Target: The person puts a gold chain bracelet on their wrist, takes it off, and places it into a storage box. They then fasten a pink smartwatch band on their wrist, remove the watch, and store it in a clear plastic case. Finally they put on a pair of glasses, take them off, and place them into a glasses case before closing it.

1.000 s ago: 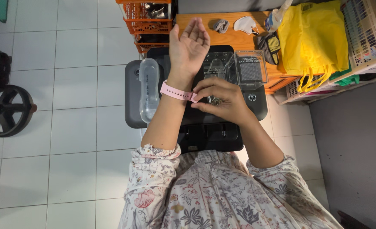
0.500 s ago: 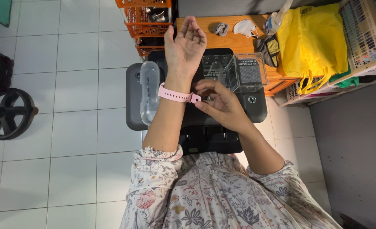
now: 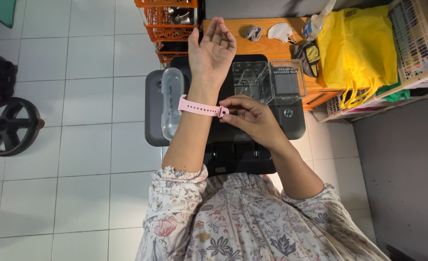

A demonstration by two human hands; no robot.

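I hold the left hand (image 3: 212,47) raised, palm up, fingers loosely curled and grasping nothing. A pink watch strap (image 3: 201,107) wraps the left wrist. The right hand (image 3: 252,118) pinches the strap's free end at the right side of the wrist between thumb and fingertips. Below both hands sits a black and grey printer (image 3: 291,121). On its far part rest an open clear plastic case (image 3: 269,79) and, to the left, a clear oblong tray (image 3: 171,101).

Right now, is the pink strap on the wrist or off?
On: the pink strap wraps the left wrist, and the right hand pinches its free end.
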